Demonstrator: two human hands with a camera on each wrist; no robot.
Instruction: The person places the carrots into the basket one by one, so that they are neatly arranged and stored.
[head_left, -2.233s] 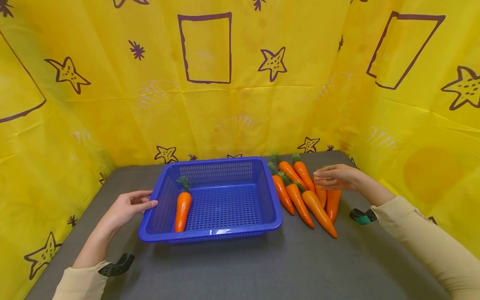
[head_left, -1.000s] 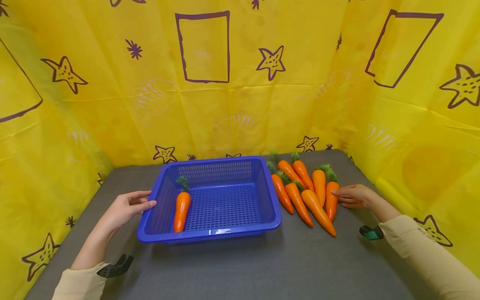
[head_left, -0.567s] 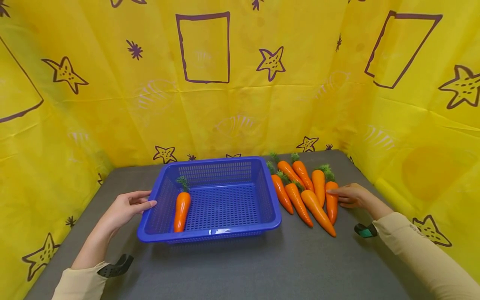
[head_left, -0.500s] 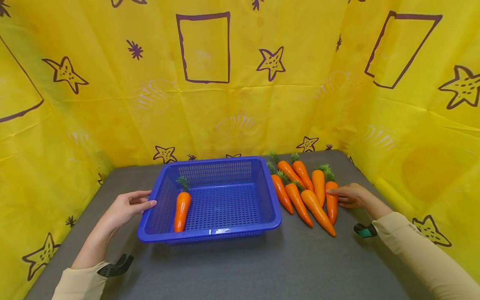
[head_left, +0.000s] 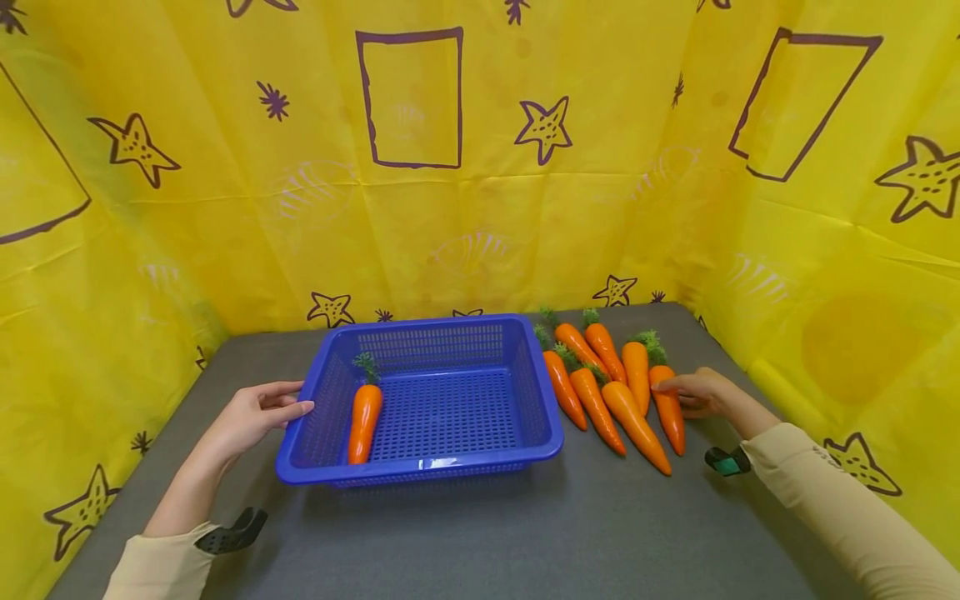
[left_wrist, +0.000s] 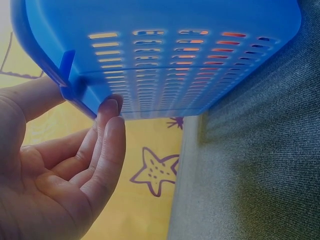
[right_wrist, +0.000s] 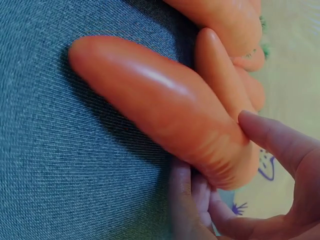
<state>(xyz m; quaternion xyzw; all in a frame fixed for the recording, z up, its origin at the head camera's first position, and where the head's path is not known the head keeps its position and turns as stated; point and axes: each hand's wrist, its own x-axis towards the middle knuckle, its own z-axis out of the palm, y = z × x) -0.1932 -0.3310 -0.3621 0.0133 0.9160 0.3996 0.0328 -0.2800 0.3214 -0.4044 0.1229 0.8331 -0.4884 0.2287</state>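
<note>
Eight carrots on show here, folks, and one blue basket (head_left: 495,460)! A single carrot (head_left: 365,423) lies inside it, near the left wall, green top to the back. Over on the right, seven more outside: six loose carrots (head_left: 597,411) bunched beside the basket, tips toward the person, and the rightmost carrot (head_left: 672,425) in the grip.

Two hands at work, well apart! The left hand (head_left: 251,417) pinches the basket's left rim, thumb over the top, fingers against the outer wall. The right hand (head_left: 701,392) holds the rightmost carrot by its thick end, thumb one side, fingers the other; whether it's lifted clear, I can't tell. Two pale sleeves (head_left: 832,500), two dark wrist mounts (head_left: 232,533).

Underneath, a dark grey surface (head_left: 480,542), woven like cloth up close. And what a backdrop: yellow cloth (head_left: 480,200) at the back and both sides, creased, printed with purple starfish, faint white fish bones and three outlined rectangles, the left one cut off by the view's edge.
</note>
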